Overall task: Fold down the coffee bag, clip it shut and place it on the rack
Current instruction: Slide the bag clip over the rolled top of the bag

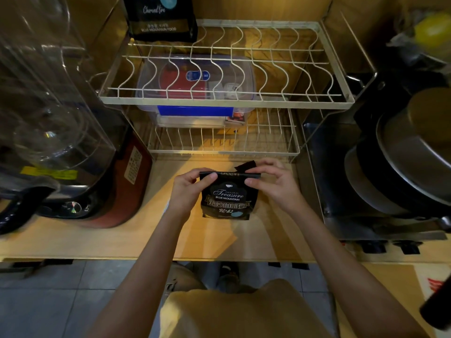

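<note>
- Coffee bag [228, 196]: black, upright, held just above the bench [136, 237], in front of the rack [227, 101].
- Top edge folded down; a dark flap sticks up at the top-right corner.
- Left hand [188, 189]: fingers closed on top-left corner, thumb on front face.
- Right hand [273, 181]: fingers pinching top-right corner of the fold.
- 2nd coffee bag [161, 18] stands on rack's upper tier, back-left.
- Clear plastic box [195, 93] w/ blue latch on lower tier.
- Clip: can't tell where.
</note>
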